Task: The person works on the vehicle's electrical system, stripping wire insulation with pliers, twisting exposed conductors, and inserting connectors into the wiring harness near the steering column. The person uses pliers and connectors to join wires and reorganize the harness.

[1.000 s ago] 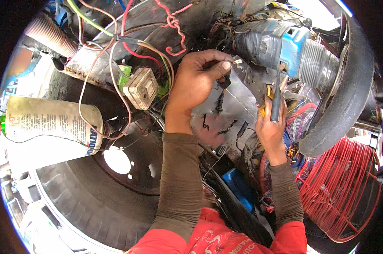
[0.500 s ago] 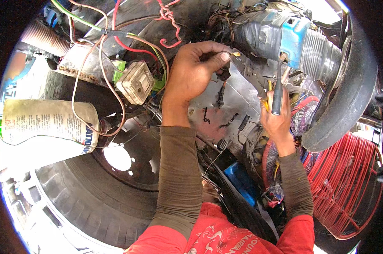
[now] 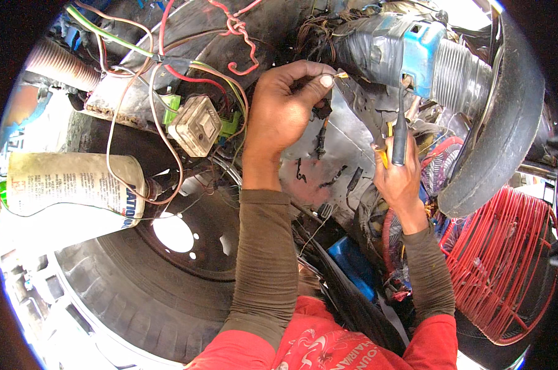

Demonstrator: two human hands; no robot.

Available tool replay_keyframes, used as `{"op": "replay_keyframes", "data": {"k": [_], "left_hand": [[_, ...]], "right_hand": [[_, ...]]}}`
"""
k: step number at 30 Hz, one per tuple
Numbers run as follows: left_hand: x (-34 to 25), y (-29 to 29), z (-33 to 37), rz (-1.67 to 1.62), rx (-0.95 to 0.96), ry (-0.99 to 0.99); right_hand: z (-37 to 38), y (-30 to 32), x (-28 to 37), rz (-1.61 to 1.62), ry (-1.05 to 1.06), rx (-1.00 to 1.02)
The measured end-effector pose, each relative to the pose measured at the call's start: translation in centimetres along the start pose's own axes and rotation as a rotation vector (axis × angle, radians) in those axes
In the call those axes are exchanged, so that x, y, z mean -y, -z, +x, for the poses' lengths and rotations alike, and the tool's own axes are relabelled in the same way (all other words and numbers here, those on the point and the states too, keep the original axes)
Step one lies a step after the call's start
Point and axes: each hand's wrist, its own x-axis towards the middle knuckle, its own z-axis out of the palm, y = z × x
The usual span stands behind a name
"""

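My left hand (image 3: 282, 114) is closed in a pinch, thumb against forefinger. Out of its fingertips sticks a thin wire end with a small yellowish metal terminal (image 3: 341, 75). To the right, my right hand (image 3: 401, 179) is wrapped round a dark-handled tool (image 3: 400, 142) that tapers to a thin shaft pointing up; its exact kind is not clear. Yellow handle parts (image 3: 384, 158) also show in that same grip, their tool mostly hidden. Just beyond the shaft tip lies a blue plastic housing (image 3: 417, 58), joined to a taped bundle and a grey corrugated hose.
Loose wires (image 3: 161, 58) loop at upper left around a dirty relay-like box (image 3: 195, 126). Below stand a pale canister (image 3: 75, 185) and a large tyre (image 3: 143, 296). A thick black hose (image 3: 501, 142) and a red wire guard (image 3: 501, 265) fill the right side.
The view has shifted slightly. My right hand and its tools have moved a little to the left; my left hand keeps its pinch on the wire.
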Motion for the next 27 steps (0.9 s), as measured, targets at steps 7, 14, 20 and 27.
{"op": "replay_keyframes", "data": {"k": [7,14,20,27], "left_hand": [[0.7,-1.3,-0.4,0.076,-0.193,-0.146],[0.2,-2.7,-0.9,0.153,-0.355,-0.268],[0.0,-2.0,-0.8,-0.065,-0.268,-0.135],[1.0,-1.1,-1.0,-0.075,-0.124,-0.122]], "right_hand": [[-0.8,0.4,4.3,0.096,-0.216,0.125],[-1.2,1.2,7.6,0.139,-0.352,0.189],[-0.9,0.8,6.5,0.077,-0.256,0.092],[0.5,1.3,5.7,-0.076,-0.188,0.049]]}}
